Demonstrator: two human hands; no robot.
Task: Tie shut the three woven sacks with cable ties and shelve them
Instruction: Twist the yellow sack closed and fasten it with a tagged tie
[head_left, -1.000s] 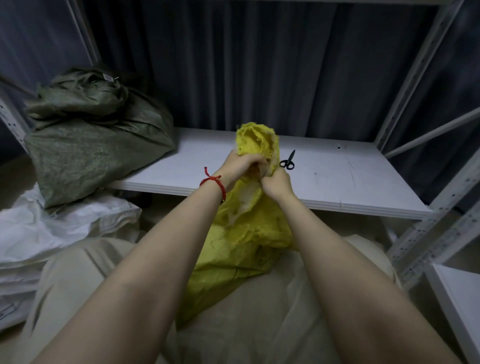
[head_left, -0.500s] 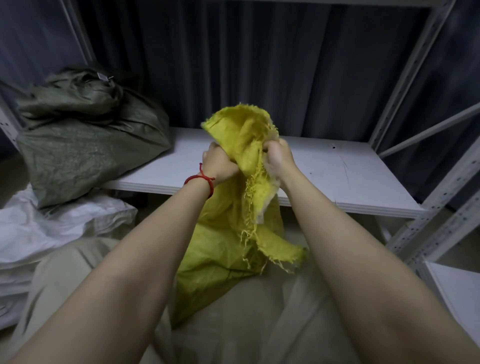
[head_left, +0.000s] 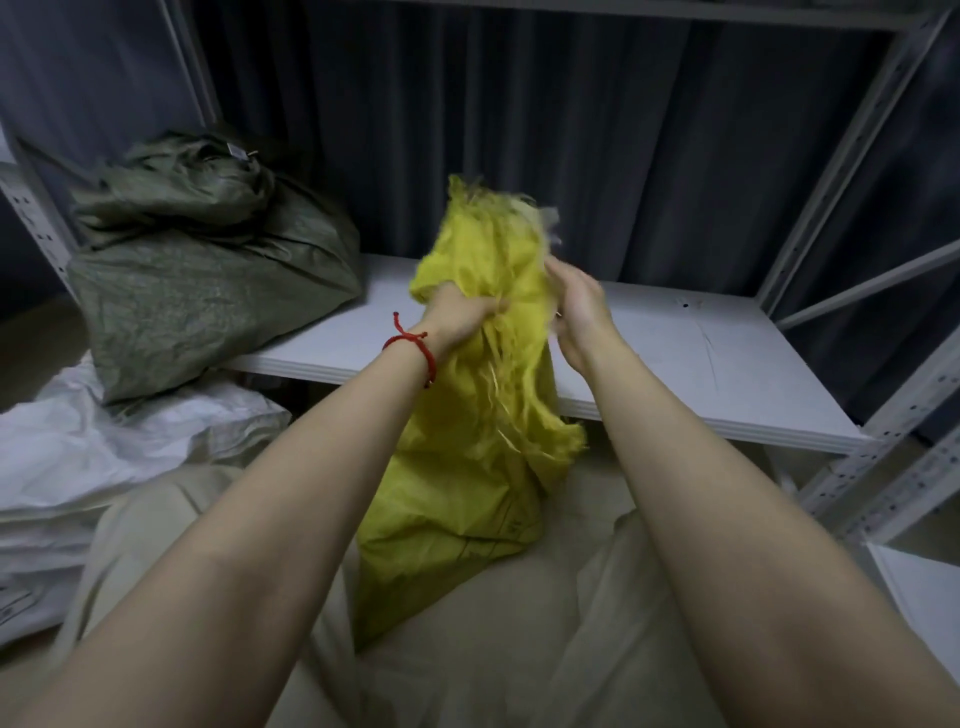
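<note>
Yellow sack (head_left: 467, 467), no tie on yet: my left hand (head_left: 457, 317) grips its neck, right hand (head_left: 576, 306) slack beside it. Green sack (head_left: 208, 291) shelved far left; white sack (head_left: 104, 452) unshelved, near left.

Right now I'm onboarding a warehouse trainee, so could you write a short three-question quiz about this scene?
1. True or false: the green sack lies on the shelf.
2. The left hand grips which sack? A green, B yellow, C white.
3. Fill in: a red ___ circles the left wrist.
Key: 1 true. 2 B, the yellow sack. 3 string.
</note>
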